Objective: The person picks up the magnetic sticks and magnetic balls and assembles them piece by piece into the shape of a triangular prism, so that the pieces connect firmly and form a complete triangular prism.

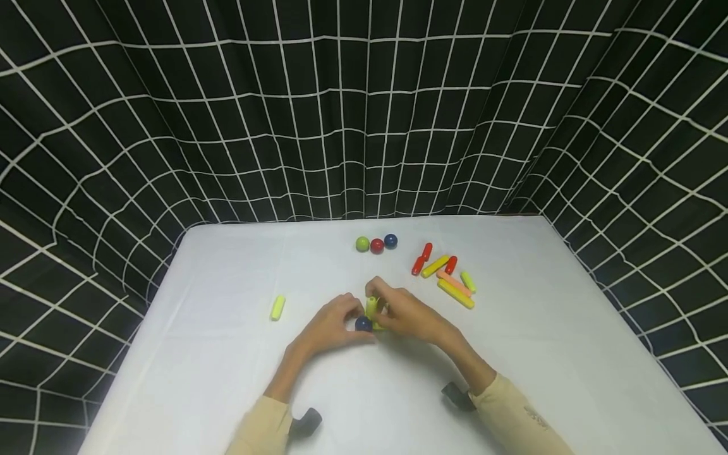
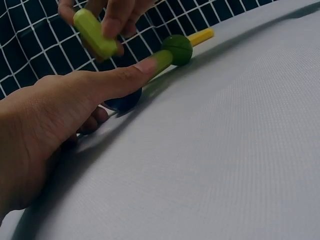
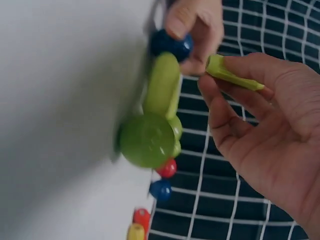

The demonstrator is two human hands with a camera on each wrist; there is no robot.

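My left hand (image 1: pixel 332 325) holds a dark blue ball (image 3: pixel 172 45) on the white table between thumb and fingers. A lime-green stick (image 3: pixel 162 87) runs from this ball to a green ball (image 3: pixel 146 141). On the green ball's other side, a yellow stick (image 2: pixel 202 36) shows in the left wrist view. My right hand (image 1: pixel 409 311) pinches another lime-green stick (image 2: pixel 94 32) between thumb and fingers, raised just above the blue ball. From the head view, the hands largely hide the joined pieces.
Loose green (image 1: pixel 362 244), red (image 1: pixel 377 246) and blue (image 1: pixel 390 241) balls sit at the back. Several red, yellow, orange and lime sticks (image 1: pixel 455 294) lie to the right. One lime stick (image 1: pixel 277 308) lies to the left. Black netted curtains (image 1: pixel 352 126) surround the table (image 1: pixel 227 392).
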